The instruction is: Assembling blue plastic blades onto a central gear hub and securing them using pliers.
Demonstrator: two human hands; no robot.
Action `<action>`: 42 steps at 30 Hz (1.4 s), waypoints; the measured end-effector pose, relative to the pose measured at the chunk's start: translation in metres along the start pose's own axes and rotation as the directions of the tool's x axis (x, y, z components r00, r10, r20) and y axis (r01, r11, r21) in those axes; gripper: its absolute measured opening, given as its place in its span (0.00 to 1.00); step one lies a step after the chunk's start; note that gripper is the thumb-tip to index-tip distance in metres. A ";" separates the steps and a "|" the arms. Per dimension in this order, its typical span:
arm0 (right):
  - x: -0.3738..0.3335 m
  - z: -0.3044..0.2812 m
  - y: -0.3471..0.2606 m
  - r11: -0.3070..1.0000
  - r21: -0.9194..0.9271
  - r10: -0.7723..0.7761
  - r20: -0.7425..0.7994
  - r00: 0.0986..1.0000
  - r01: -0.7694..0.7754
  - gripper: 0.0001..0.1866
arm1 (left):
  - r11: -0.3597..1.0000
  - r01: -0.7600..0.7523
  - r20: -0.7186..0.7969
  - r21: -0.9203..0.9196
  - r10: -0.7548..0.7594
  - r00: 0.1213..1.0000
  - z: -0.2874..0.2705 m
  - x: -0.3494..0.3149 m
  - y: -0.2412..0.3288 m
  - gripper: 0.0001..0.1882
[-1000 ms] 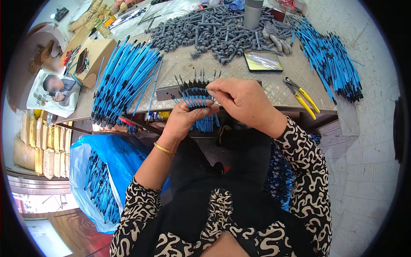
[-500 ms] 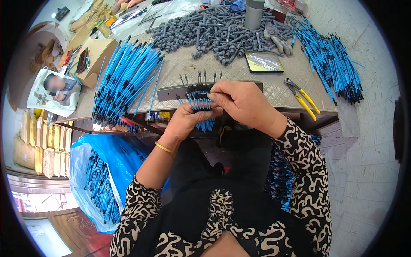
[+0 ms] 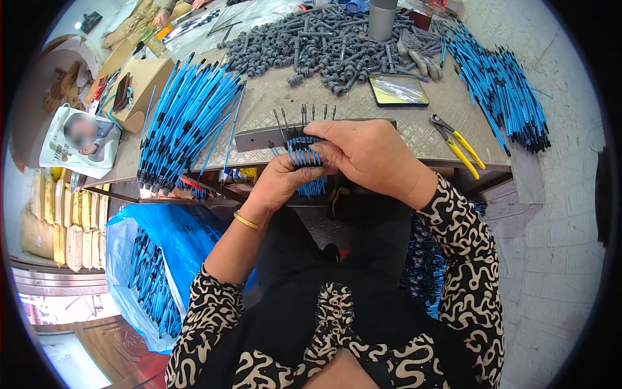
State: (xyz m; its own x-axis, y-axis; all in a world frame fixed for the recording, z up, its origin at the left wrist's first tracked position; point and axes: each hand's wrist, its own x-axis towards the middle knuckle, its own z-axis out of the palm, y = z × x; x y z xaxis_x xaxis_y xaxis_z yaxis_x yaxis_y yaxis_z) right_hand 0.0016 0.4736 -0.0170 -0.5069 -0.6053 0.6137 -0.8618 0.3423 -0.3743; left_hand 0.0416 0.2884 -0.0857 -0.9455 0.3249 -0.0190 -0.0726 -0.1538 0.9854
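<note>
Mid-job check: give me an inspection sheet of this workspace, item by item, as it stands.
Surface: patterned tabletop, metal bar near its front edge.
Job's things: held blue rods; left rod bundle and right rod bundle on the table.
Clutter: heap of grey fittings, grey cup, glove, yellow-handled cutters.
Grip: left hand holds the rods; right hand is at their right side, exact pinch hidden.
Cables: nothing seen for certain.
Surroundings: blue bag holding rods, lower left; another person's hand, top left.
</note>
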 end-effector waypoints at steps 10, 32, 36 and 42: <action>0.007 -0.006 0.003 0.995 -0.054 -0.076 0.157 0.985 0.086 0.10 | 0.992 0.032 0.013 0.125 -0.034 0.999 -0.001 0.000 0.003 0.10; 0.004 0.005 -0.004 0.999 -0.044 -0.008 0.080 0.997 0.012 0.12 | 1.000 -0.031 -0.001 -0.004 0.031 1.000 -0.002 0.001 -0.008 0.09; 0.005 0.010 -0.001 0.998 -0.039 -0.050 0.044 0.998 0.052 0.10 | 0.995 -0.051 0.020 0.089 0.049 0.999 -0.005 0.003 -0.010 0.09; 0.005 0.003 -0.015 0.980 -0.189 -0.052 0.087 0.995 0.068 0.09 | 0.995 -0.037 0.046 0.091 0.033 0.998 -0.006 0.001 -0.010 0.09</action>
State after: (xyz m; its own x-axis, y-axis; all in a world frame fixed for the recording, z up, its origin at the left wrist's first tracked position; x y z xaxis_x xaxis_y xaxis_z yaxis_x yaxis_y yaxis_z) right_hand 0.0116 0.4632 -0.0100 -0.4577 -0.6829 0.5694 -0.8819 0.4300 -0.1932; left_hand 0.0397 0.2843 -0.0962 -0.9319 0.3621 0.0210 -0.0088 -0.0804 0.9967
